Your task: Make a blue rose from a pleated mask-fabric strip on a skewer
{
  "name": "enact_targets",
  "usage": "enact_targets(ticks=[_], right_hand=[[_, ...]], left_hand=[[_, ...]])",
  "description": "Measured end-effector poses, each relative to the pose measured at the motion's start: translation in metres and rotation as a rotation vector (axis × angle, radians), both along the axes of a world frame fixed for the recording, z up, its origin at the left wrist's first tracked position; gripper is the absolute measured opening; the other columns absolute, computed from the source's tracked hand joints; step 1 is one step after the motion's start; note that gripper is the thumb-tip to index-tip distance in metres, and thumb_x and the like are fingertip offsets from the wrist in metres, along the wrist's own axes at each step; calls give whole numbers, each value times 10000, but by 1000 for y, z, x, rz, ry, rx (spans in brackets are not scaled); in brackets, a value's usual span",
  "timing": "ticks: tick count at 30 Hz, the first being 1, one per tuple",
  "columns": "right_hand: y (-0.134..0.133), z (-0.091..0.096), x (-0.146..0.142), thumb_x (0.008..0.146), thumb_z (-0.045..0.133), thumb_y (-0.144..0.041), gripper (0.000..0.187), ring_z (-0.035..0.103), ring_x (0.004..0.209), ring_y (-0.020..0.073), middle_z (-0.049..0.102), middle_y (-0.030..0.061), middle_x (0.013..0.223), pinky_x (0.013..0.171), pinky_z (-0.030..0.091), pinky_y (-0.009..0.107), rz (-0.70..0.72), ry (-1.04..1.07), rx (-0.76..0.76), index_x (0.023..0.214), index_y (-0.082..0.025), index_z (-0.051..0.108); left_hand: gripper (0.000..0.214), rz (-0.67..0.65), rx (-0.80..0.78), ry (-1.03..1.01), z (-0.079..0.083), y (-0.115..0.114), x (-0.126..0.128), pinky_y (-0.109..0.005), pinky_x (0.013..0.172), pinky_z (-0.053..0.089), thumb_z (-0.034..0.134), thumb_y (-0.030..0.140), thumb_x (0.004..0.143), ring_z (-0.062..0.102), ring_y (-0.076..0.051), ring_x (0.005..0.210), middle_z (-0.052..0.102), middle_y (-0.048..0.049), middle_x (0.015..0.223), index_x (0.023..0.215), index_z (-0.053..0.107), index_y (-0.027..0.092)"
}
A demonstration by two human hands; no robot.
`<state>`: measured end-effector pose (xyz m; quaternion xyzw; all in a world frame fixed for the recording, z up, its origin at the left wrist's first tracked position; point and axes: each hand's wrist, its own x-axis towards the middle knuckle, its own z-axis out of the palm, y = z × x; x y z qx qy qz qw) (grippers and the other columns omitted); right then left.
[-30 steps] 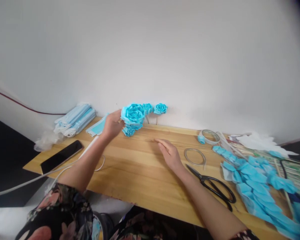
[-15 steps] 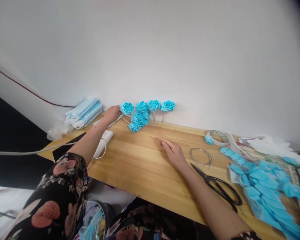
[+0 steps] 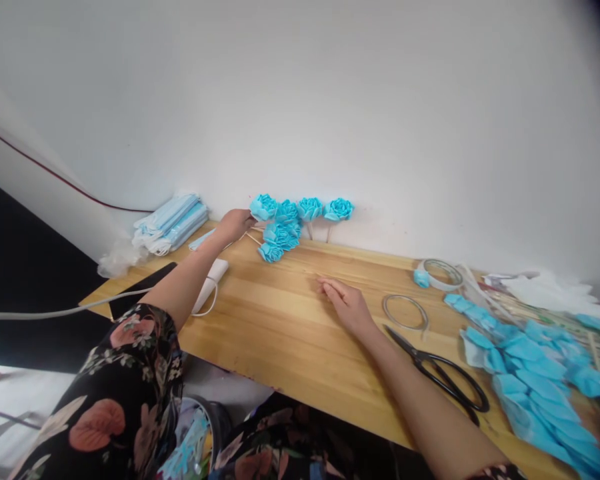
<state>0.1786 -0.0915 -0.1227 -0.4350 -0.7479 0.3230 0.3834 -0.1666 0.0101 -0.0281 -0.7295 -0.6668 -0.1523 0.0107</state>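
Observation:
By the wall, my left hand (image 3: pixel 237 224) is closed near the base of a blue paper flower (image 3: pixel 264 207), which it holds upright at the left of a group. Several similar blue flowers (image 3: pixel 283 236) are bunched beside it, and two more (image 3: pixel 339 209) lean against the wall on thin stems. My right hand (image 3: pixel 349 305) rests on the wooden tabletop (image 3: pixel 270 313), thumb and fingers pressed together. Whatever is between those fingertips, if anything, is too small to make out. To its right lie a coil of wire (image 3: pixel 405 312) and black scissors (image 3: pixel 437 373).
A stack of blue face masks (image 3: pixel 173 223) sits at the back left, near a white box-like object (image 3: pixel 210 287) with a cord. On the right are tape rolls (image 3: pixel 443 273) and strips of blue folded material (image 3: pixel 535 380). Below the table edge stands a bin (image 3: pixel 215 420).
My left hand has moved slightly right with the flower, bringing it closer to the bunch and tilting it a little. My right hand stays where it was.

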Motion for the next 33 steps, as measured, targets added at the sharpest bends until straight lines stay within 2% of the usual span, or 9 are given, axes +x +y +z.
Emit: enact_targets(ticks=[8,13,18,23,27,33], right_hand=[[1,0,0,948,439,-434,394,713,852,213,774,66,920,854,526,353,-1,-29,-7,1105,-204,718],[1,-1,0,948,433,-429,395,715,842,215,773,65,907,854,527,352,5,-42,-11,1105,-203,717],[0,-2,0,951,433,-426,389,720,836,213,773,63,900,833,532,347,11,-39,-21,1112,-206,710],[1,-3,1,955,434,-420,378,721,819,203,772,58,879,815,537,334,25,-27,-15,1108,-211,710],[2,-4,1,951,431,-416,385,718,807,202,769,61,881,806,536,336,32,-35,-19,1114,-204,708],[2,-5,1,950,430,-414,383,720,800,201,768,58,868,815,538,339,20,-32,-18,1107,-206,711]], left_hand=[[305,42,-33,115,-16,0,-8,-299,803,449,458,266,900,666,-289,1026,723,-183,1113,1017,705,131],[322,17,-66,141,-19,2,-5,-297,820,462,441,272,911,670,-286,1048,729,-161,1125,1037,713,155],[333,22,-59,106,-19,1,1,-289,786,465,447,284,901,680,-282,1018,737,-161,1107,1035,719,147],[400,-10,-31,26,-12,-2,7,-253,751,457,380,311,931,685,-216,930,765,-86,989,1108,709,171],[419,-31,-26,-7,-7,-4,12,-243,718,440,381,340,933,677,-197,871,765,-69,919,1111,715,160],[409,1,-34,9,-11,-6,10,-259,676,406,404,355,931,670,-214,844,763,-75,888,1117,719,173]])
